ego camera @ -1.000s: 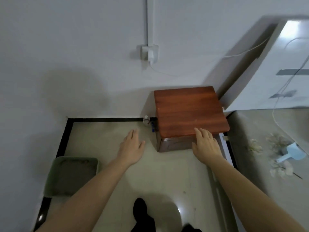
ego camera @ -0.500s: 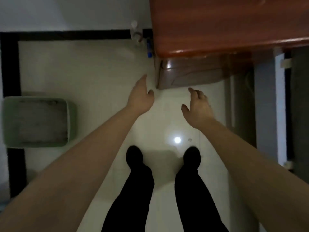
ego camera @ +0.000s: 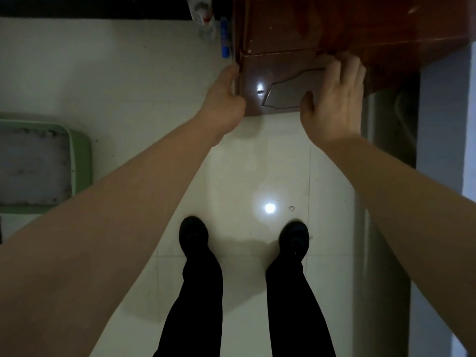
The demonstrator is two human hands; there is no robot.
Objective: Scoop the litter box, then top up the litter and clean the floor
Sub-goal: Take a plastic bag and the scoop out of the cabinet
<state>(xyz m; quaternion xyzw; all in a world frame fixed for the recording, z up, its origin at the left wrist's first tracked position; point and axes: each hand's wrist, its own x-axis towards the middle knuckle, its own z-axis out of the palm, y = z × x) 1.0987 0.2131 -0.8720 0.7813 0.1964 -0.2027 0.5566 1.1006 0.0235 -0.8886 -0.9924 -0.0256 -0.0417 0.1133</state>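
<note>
Hands are both at the front of a dark red wooden cabinet (ego camera: 334,34), seen from the head camera looking straight down past the person's black trousers and shoes to the pale tiled floor (ego camera: 257,163). The left hand (ego camera: 224,104) curls around the cabinet's left front corner, thumb on the front face and fingers out of sight round the side, so it seems to grip the corner. The right hand (ego camera: 332,99) lies flat and spread on the front, fingertips up at the seam under the top section; it holds nothing, and whether it pulls or only presses cannot be told. The litter box (ego camera: 79,161), green with grey litter inside, sits on the floor well apart to the left, untouched. By the look of it the scooping has not yet begun, and the step in hand is likely getting into or shifting the cabinet, perhaps for a scoop or fresh litter. The next move probably calls for a firm pull at the panel's edge with the left hand steadying the corner, and for feet kept clear. Much is cut off: the cabinet's top and right side run out of the picture, the litter box is cropped at the left edge, and no handle is visible. A blue item (ego camera: 224,37) and a clear bottle (ego camera: 204,19) by the cabinet are too blurred to identify.
</note>
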